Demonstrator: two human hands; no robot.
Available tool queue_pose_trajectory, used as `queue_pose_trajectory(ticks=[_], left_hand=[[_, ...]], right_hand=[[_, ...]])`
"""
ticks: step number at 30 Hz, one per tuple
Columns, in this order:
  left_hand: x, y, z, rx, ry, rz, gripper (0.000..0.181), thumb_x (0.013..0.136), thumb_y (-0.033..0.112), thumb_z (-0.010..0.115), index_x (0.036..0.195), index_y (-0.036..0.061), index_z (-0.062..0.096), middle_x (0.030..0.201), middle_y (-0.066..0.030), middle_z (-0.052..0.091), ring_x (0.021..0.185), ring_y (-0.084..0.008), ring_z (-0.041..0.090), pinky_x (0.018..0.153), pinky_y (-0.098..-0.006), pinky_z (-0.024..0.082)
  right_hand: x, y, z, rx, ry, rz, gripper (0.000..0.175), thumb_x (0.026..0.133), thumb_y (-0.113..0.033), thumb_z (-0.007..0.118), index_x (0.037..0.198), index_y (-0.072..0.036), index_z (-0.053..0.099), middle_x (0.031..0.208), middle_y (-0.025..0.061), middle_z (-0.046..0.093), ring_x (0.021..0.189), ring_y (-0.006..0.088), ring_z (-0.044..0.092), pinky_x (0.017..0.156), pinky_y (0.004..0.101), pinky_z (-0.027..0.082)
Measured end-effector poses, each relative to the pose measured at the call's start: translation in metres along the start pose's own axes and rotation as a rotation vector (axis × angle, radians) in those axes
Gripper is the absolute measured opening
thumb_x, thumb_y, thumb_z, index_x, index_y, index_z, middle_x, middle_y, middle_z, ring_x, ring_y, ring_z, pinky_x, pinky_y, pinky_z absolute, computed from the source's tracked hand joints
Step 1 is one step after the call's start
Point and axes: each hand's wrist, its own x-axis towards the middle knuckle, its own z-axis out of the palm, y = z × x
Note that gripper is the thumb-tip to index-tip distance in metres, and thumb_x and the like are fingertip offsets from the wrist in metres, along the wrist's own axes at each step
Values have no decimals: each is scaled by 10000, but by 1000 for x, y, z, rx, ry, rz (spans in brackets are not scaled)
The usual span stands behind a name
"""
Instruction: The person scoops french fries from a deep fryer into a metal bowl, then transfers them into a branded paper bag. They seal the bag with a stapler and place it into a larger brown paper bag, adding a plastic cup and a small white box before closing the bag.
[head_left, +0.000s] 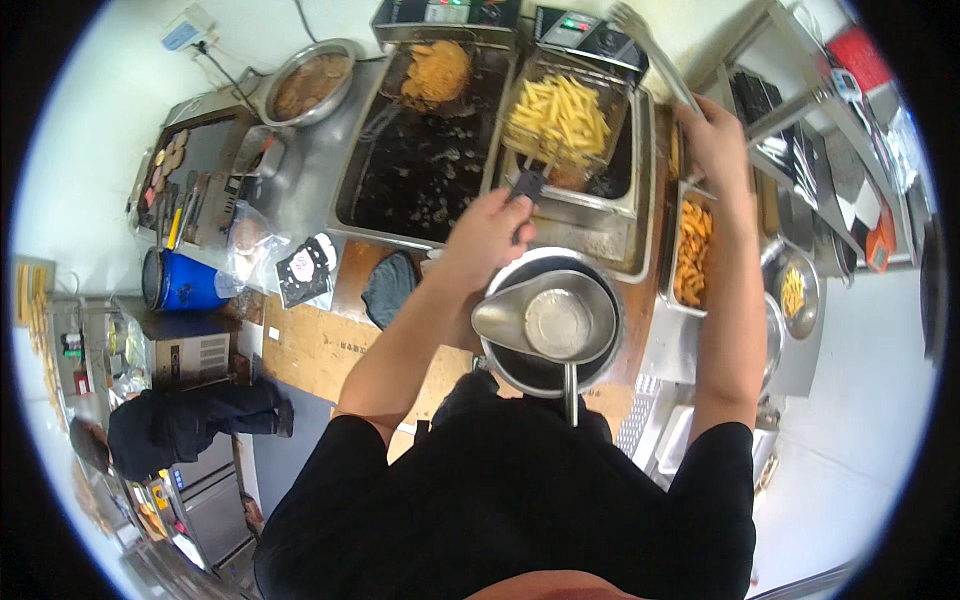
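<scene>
My left hand (487, 232) grips the black handle (528, 184) of a wire fry basket (517, 141). Pale yellow French fries (562, 116) fill that basket, which sits over the right fryer vat (622, 172). Up at the right, my right hand (714, 139) is closed around long metal tongs (667, 67), their tips pointing up and left towards the wall. Just below my right wrist is a metal pan (673, 289) of browned fried pieces (694, 251), partly hidden by the forearm. Breaded golden food (436, 71) rests in another basket at the back of the left fryer vat (420, 172), above dark oil.
A metal pot (499, 364) with a spouted steel ladle-like vessel (559, 319) across it stands close before my body. At left are a bowl of brown food (311, 86), a griddle (202, 161) and a blue bucket (191, 281). Another person (187, 427) is at lower left.
</scene>
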Motion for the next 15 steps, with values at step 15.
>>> queue_pose_trajectory(ticks=[15], left_hand=[[-18,43,8,66,98,86,232,1105,276,542,1147,55,600,739,32,518,470,-22,346,424,-190,243]], right_hand=[[14,131,40,-24,-813,691,229,947,-262,712,836,-84,623,617,1,535,418,67,395,373,263,299]])
